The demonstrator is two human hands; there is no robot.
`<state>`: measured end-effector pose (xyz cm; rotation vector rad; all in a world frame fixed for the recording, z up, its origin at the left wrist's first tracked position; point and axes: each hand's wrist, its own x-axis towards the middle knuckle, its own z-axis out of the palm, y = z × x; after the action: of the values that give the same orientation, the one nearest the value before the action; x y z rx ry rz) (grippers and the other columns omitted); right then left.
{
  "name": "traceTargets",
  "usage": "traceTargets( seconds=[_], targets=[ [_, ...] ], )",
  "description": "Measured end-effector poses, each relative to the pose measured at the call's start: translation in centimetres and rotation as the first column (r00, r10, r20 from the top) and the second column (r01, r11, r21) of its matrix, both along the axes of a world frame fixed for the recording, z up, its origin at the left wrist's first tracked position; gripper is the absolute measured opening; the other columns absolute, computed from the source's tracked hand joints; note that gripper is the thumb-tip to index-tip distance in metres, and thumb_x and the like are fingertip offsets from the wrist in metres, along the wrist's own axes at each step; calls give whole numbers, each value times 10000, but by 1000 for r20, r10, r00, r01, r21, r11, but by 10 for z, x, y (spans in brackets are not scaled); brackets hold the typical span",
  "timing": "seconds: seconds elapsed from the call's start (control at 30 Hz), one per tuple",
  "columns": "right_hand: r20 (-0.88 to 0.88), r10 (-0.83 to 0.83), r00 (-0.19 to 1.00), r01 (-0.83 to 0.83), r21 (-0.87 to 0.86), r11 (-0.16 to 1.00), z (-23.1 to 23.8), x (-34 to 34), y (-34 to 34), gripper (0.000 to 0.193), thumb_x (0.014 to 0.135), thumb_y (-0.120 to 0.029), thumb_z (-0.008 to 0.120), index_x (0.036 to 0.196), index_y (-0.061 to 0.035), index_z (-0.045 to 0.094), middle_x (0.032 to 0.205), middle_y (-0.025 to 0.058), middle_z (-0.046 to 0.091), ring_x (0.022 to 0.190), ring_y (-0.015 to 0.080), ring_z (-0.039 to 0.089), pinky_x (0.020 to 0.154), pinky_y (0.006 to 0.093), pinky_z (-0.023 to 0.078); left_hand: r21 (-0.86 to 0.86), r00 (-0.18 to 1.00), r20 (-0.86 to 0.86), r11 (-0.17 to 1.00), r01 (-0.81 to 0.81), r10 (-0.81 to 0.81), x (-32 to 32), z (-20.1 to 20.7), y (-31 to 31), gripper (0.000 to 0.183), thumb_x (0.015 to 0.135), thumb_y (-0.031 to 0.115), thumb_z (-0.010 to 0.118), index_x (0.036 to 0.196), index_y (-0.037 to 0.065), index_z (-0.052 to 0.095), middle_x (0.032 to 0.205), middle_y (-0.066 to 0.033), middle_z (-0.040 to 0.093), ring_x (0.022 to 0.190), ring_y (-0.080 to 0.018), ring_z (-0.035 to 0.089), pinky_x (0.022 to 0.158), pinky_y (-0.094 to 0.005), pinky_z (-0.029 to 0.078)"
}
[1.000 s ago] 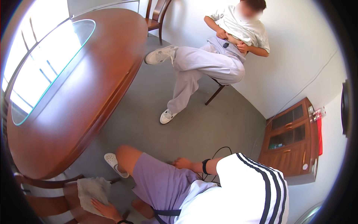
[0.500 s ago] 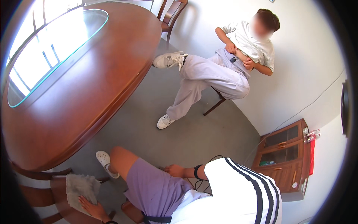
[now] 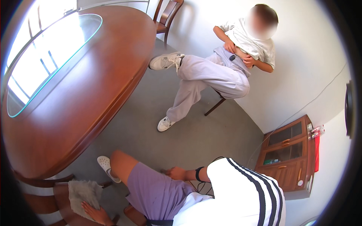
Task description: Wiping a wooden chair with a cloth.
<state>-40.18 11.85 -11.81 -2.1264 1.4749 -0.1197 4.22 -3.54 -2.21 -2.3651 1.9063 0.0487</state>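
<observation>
Round wooden table [image 3: 75, 113] fills the frame from 9 to 12 o'clock, reddish-brown, with an oval glass inset [image 3: 49, 60] reflecting window light. Grey floor [image 3: 203, 135] runs through the centre.

Second person [image 3: 222, 71] sits at 1 o'clock on a wooden chair against the white wall, pale trousers, white shirt, white trainers; one leg raised toward the table edge, both hands at the waist. Another chair [image 3: 167, 15] stands at 12 o'clock, just beside the table.

Wooden cabinet [image 3: 290, 154] with glass doors at 4 o'clock, against the wall.

Wearer seated at 6 o'clock: white top with black stripes, purple shorts, white clog on the left foot.

Wooden chair seat [image 3: 49, 203] at 7 o'clock, under the table's rim. Grey cloth [image 3: 83, 194] lies crumpled on it.

Left hand [image 3: 96, 214] at 7 o'clock, palm down, fingers spread flat, pressing the lower edge of the cloth against the seat; not closed around it.

Right hand [image 3: 177, 173] near 6 o'clock, resting on the right thigh, black band on the wrist. Fingers loosely curled, holding nothing visible; cannot tell more of the grip.
</observation>
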Motion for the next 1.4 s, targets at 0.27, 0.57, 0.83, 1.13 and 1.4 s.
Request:
traceTargets(
  seconds=[0.27,0.57,0.83,1.13,1.4],
  targets=[
    [18,34,999,-34,0,999,2,6,-4,241,825,-252,542,931,-52,626,985,106,649,1009,287,592,799,418,526,-7,998,-52,1000,-24,24,12,-2,4,493,947,137,454,1422,16,398,1476,-155,397,1363,-311,370,1138,-424,298],
    [40,35,999,-32,-91,995,-7,4,-4,255,837,-267,519,940,-54,614,1009,101,607,988,272,572,792,401,514,-18,999,35,1000,26,-25,14,-7,1,527,921,161,473,1424,20,401,1484,-159,389,1372,-321,362,1143,-430,283],
    [20,60,998,-53,-261,964,6,4,-6,269,823,-275,523,931,-48,618,993,106,542,976,269,534,806,388,468,-19,999,30,1000,13,-12,17,-10,2,522,926,162,473,1422,18,401,1492,-155,381,1375,-325,359,1140,-433,284],
    [48,27,999,-15,-225,974,-5,5,-4,251,797,-276,532,829,-47,628,923,104,552,923,274,553,797,393,478,-33,998,63,999,27,-25,22,-17,3,519,933,157,460,1429,19,389,1496,-153,375,1374,-325,361,1147,-423,282],
    [62,6,998,9,-238,971,-12,6,-3,241,783,-260,534,822,-41,626,916,113,548,914,281,551,802,394,483,-66,993,101,995,75,-68,36,-36,5,515,959,178,420,1447,25,361,1506,-152,361,1385,-315,348,1156,-421,271]
  ],
)
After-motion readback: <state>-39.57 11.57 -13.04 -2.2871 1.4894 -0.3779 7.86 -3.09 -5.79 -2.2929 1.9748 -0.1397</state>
